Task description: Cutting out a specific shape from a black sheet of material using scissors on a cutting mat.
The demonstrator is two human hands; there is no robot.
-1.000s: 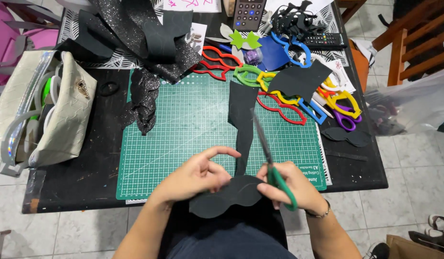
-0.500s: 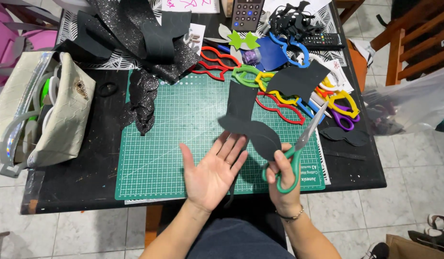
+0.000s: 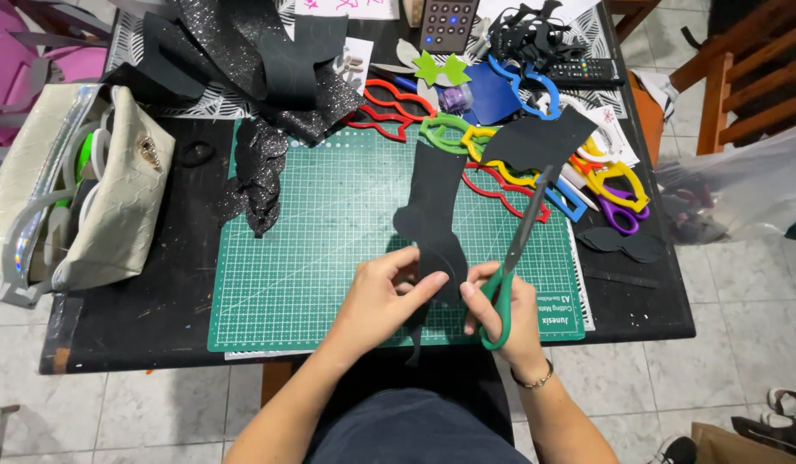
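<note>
A long black foam cutout (image 3: 434,206) with wavy edges lies on the green cutting mat (image 3: 321,249), reaching from the mat's top to its front edge. My left hand (image 3: 382,296) pinches the near end of this black piece between thumb and fingers. My right hand (image 3: 501,309) holds green-handled scissors (image 3: 511,258) with the blades pointing up and away, just right of the black piece; its fingertips also touch the piece's near end.
A cream quilted bag (image 3: 88,206) sits at the left. Black glitter fabric (image 3: 243,60) lies at the back left. Coloured foam outlines (image 3: 492,163), a black foam sheet (image 3: 540,142), remote controls (image 3: 448,21) and purple scissors (image 3: 621,210) crowd the back right. A wooden chair (image 3: 750,77) stands to the right.
My left hand, open and palm-up before, has closed on the black piece's near end. The piece now lies straight along the mat. My right hand with the scissors moved left to it.
</note>
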